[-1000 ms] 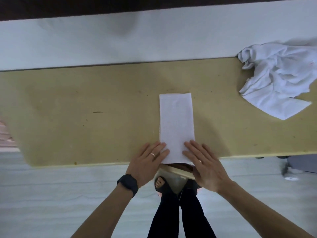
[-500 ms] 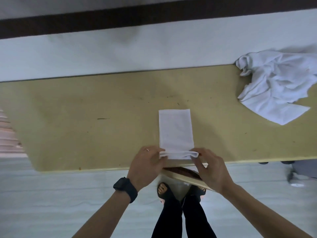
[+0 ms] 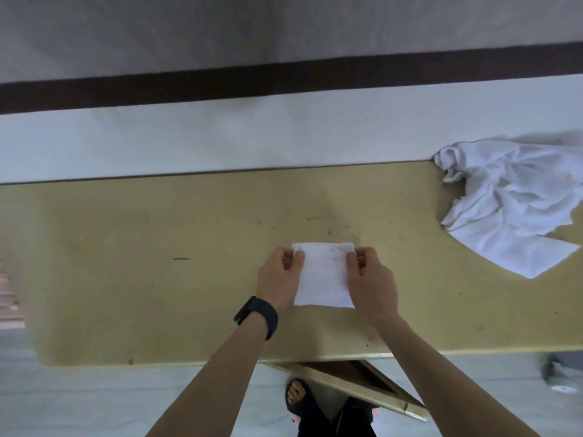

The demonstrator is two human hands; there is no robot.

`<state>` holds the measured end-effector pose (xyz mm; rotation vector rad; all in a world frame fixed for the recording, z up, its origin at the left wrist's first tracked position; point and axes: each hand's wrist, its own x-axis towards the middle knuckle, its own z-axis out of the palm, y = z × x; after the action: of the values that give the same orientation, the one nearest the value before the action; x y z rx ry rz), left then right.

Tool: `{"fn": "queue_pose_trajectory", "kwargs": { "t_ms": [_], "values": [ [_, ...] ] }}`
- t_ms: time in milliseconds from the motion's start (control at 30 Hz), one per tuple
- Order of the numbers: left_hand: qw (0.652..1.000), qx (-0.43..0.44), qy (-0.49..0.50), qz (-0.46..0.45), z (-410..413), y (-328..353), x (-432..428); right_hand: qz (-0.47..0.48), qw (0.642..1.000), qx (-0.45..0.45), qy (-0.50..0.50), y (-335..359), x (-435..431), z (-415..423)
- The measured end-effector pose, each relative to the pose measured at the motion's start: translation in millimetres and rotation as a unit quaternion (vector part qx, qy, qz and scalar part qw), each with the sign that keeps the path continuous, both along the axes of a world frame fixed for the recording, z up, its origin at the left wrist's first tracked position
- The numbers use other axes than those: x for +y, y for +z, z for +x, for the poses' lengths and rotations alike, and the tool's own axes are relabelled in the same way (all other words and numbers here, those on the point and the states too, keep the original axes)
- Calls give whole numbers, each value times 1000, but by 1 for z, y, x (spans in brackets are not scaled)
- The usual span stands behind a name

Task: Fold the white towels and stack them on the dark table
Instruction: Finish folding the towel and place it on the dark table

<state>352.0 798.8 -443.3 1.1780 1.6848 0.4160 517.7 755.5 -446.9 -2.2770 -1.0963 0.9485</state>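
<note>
A white towel [image 3: 322, 277] lies folded into a small square on the yellowish table [image 3: 157, 272], near its middle. My left hand [image 3: 279, 279] pinches the far left corner of the top layer. The far right corner is pinched by my right hand [image 3: 370, 282], and a small flap of cloth sticks up there. A heap of unfolded white towels [image 3: 511, 203] lies at the table's far right edge. No dark table shows in this view.
A pale floor and a dark strip run beyond the table's far edge. A framed wooden panel [image 3: 353, 383] juts out below the near table edge above my sandalled feet. A grey object [image 3: 561, 370] sits on the floor at the right.
Both hands lifted the near end of the long folded strip and carried it away from me onto the far end, halving it into a square.
</note>
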Motion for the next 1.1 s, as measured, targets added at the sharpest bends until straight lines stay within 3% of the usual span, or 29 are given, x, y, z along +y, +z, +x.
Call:
{"fn": "queue_pose_trajectory", "kwargs": {
  "t_ms": [233,467,600,667,733,800,967,1100],
  "values": [
    [997,71,-10,31,5,-6,7,-13,996,-83,41,-4,11,-3],
    [976,183,-86,80,8,-6,11,-3,991,-116,68,-7,12,-3],
    [976,205,-53,58,5,0,5,-16,984,-159,80,-6,11,-4],
    [954,254,-75,140,1,0,-6,17,972,-222,81,-6,5,-5],
    [908,292,-135,268,0,-4,-19,82,958,-259,89,-8,-4,-7],
    [874,296,-192,335,2,-11,-28,145,945,-269,118,-13,-11,-10],
    [846,319,-303,301,-2,-36,-28,112,919,-271,265,-38,-25,-11],
    [834,334,-353,261,-19,-46,-32,53,909,-269,315,-44,-27,-1]
  ]
}}
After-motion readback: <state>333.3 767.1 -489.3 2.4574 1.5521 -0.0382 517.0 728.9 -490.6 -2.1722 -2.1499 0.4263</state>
